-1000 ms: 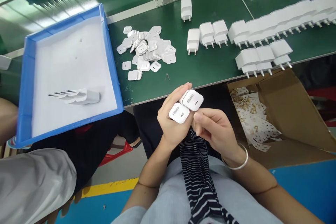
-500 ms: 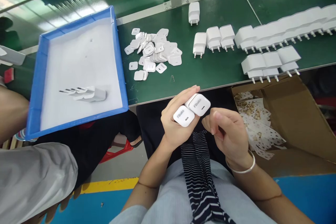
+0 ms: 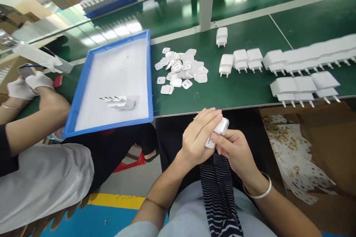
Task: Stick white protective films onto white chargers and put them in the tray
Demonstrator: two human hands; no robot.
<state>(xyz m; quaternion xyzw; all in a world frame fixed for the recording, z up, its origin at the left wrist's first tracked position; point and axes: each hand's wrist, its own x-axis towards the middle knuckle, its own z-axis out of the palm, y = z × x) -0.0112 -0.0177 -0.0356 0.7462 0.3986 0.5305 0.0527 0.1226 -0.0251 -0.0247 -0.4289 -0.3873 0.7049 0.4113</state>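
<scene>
Wrapped snugly around white chargers (image 3: 223,126), the grip of the left hand (image 3: 197,139), with the right hand (image 3: 236,152) pinching at them, sits right of the blue tray (image 3: 150,85), where smooth casings could slip should either hold loosen.

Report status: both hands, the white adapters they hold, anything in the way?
Left hand wrapped around white adapters. Right hand touching them. No obstruction visible around the hands.
</scene>
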